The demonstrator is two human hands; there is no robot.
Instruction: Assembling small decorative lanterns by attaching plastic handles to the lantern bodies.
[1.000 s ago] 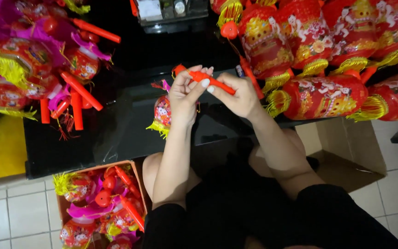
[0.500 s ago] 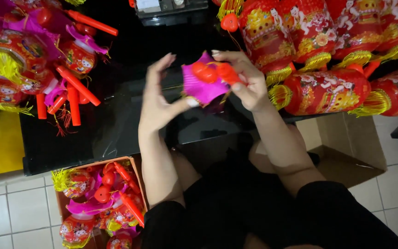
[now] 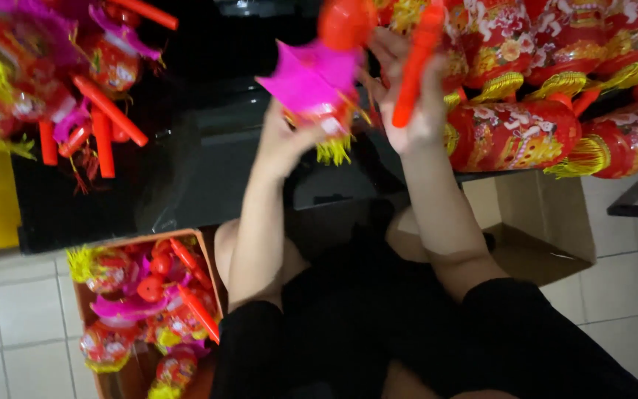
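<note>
Fingers (image 3: 407,111) of the right hand (image 3: 415,96) clasp the red stick (image 3: 416,63); the left hand (image 3: 286,140) grips the pink-topped lantern (image 3: 315,92) from below.

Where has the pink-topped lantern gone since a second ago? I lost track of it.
Yes, it moved. The pink-topped lantern now sits higher against the black table, lifted away from its near edge, between left hand and right hand.

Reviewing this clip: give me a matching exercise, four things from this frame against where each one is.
Things:
1. red stick
2. pink-topped lantern
3. cardboard box
4. row of red lanterns

Places:
A. on the tiled floor, lower left
B. in the right hand
C. at the left hand
D. along the table's right side

Pairs: 1-B, 2-C, 3-A, 4-D
</note>
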